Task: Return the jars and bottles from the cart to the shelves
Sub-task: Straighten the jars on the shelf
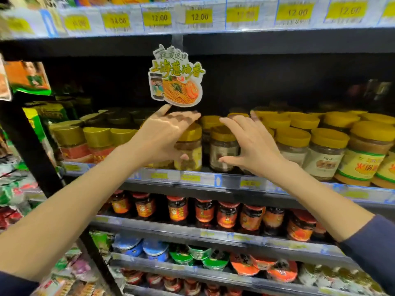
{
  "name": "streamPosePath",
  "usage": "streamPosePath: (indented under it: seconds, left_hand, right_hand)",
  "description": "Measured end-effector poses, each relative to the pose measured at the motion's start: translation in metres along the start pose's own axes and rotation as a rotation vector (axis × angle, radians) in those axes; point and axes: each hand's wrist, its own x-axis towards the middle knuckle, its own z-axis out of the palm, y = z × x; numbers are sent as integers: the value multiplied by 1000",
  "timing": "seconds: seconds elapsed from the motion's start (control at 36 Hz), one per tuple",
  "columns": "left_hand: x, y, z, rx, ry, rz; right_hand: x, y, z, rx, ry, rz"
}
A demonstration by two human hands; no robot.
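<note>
On the middle shelf (192, 178) two yellow-lidded jars stand side by side at the front edge: a jar with pale yellowish contents (190, 150) and a jar with dark brown contents (223, 150). My left hand (164, 135) rests against the pale jar's left side, thumb across its front and fingers spread above the lid. To the right of the dark jar, my right hand (254, 144) has its thumb touching that jar's lower front and its fingers spread apart. Neither jar is lifted. No cart is in view.
Rows of yellow-lidded jars (329, 150) fill the shelf to the right and gold-lidded jars (96, 142) to the left. A cardboard noodle sign (176, 82) hangs just above my hands. Red-labelled sauce jars (205, 212) and bowl cups (198, 255) fill lower shelves.
</note>
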Motion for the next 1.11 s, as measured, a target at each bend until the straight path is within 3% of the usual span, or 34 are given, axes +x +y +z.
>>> streamPosePath:
  seconds: [0.08,0.39,0.64,0.83,1.11]
  left_hand:
    - [-12,-17,1,-3,-53,3]
    - [-56,-73,19,15,19,94]
    - [-57,-72,51,102,102,75]
    - [-54,-72,64,152,215,88]
    - [-44,-70,67,145,225,86]
  right_hand:
    - [9,-22,0,23,-15,31]
    - [30,-73,20,-52,-65,105]
    - [28,-88,31,-135,-143,182]
    - [32,-90,43,-238,-5,147]
    - [38,-81,46,-353,-48,119]
